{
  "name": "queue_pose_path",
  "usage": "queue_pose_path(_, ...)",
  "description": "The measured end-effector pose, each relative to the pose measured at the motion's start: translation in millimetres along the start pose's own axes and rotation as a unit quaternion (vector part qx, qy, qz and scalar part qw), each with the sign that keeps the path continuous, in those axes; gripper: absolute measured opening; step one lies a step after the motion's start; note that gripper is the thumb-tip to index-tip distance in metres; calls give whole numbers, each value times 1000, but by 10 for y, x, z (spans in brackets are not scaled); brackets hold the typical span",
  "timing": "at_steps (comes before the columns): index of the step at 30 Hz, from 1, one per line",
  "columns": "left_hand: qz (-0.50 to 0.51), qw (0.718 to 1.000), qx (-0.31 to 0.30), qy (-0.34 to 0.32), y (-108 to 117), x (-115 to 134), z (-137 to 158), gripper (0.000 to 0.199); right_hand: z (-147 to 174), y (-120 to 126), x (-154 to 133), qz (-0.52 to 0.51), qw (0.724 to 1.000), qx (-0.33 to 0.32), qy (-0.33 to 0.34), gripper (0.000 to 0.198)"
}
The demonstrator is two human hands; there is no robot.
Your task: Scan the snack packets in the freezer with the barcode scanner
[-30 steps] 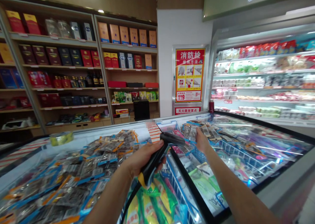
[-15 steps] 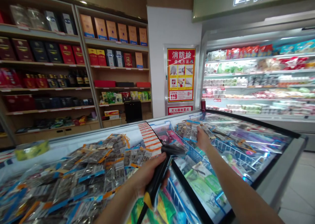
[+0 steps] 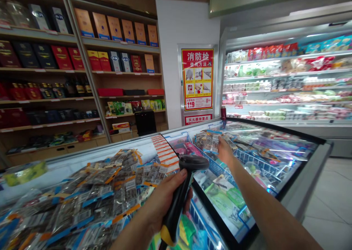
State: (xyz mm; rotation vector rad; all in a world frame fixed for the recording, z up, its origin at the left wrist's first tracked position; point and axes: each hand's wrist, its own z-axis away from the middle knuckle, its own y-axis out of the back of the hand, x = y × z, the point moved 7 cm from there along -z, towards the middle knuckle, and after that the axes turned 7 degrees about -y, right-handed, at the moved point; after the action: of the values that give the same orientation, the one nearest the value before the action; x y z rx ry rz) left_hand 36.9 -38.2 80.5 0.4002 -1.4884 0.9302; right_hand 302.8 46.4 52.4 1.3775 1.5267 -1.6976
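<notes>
A black barcode scanner with a yellow end at its grip [image 3: 180,195] is in my left hand [image 3: 165,195], thumb on top of the grip and fingers wrapped around it. Its head points up and away, over the freezer's black frame edge. Stretched forward across the glass on the right, my right hand [image 3: 226,153] has its fingers closed at the edge of a clear packet with a blue strip [image 3: 212,142]. That packet is at a small pile of similar packets; the fingertips are partly hidden. Many clear packets with blue and orange strips [image 3: 110,187] lie heaped on the left.
Beneath the glass, blue wire baskets [image 3: 253,162] hold bagged goods. A strip of orange-and-white labels [image 3: 165,153] lies by the heap. A yellow tape roll [image 3: 26,172] sits far left, a dark red can-like object [image 3: 223,113] on the back rim. Shelves [image 3: 126,74] stand behind.
The view has shifted slightly, sliding the shelves leftward. The packet at my right hand sits lower and flatter against the pile. My left hand still grips the scanner, its head now tilted a little higher.
</notes>
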Motion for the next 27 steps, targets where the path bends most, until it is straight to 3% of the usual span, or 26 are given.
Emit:
queue_pose_path(8,34,998,-14,50,-81,-102,90,36,34,1,-9,-55,996,20,-66,28)
queue_pose_path(14,56,997,-16,51,-98,-124,62,34,76,110,37,-26,997,50,-47,24)
queue_pose_path(18,49,997,-9,51,-83,-154,56,35,127,50,83,13,1000,12,-15,38)
queue_pose_path(21,44,998,-5,53,-81,-167,64,36,161,46,65,53,999,13,4,38)
queue_pose_path(27,34,998,16,50,-36,-191,41,35,160,73,178,28,996,-32,-78,35)
